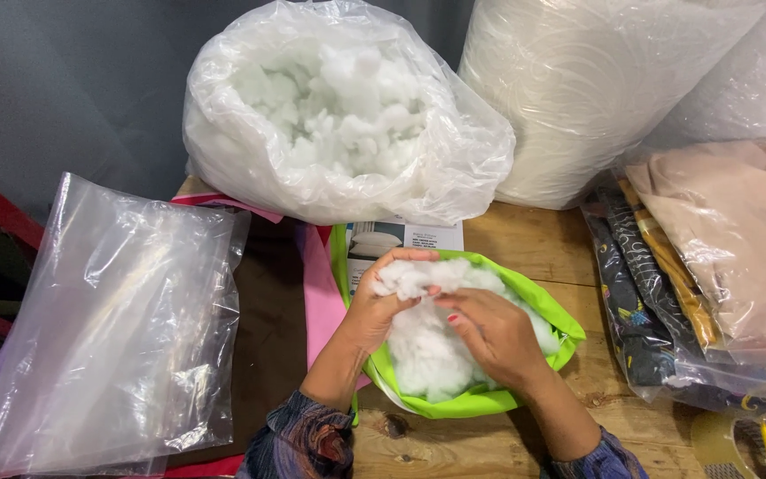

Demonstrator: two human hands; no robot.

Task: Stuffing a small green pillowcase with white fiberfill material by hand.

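Two hands in the same wad of white stuffing (pixel 432 341). My left hand (pixel 381 302) is curled shut around a tuft at the top of the wad, thumb over it, fingers pinched in; my right hand (pixel 494 333) lies palm-down on the mass just beside it, fingers bent and pressing in, though whether they actually close on fibre I cannot tell from above. The stuffing sits in the open mouth of a lime green cover (pixel 480 399), directly under both hands, bulging above its rim. Risk nearest the grip: the fibre is loose and clingy, so a tuft pulled by the left could drag a long strand out and spill over the rim onto the wooden table (pixel 543 244). The cover is soft and unanchored; a hard push from the right could slide it toward me or fold the rim inward. Beyond the hands, away from me, a big clear bag of stuffing (pixel 339 115) stands open and slumped; a brush with a forearm could tip clumps out. Left of the grip, an empty clear plastic bag (pixel 117 328) lies flat, slippery, overhanging the edge. Right of the grip, bagged folded fabrics (pixel 720 257) are stacked; stray fibre would catch there.
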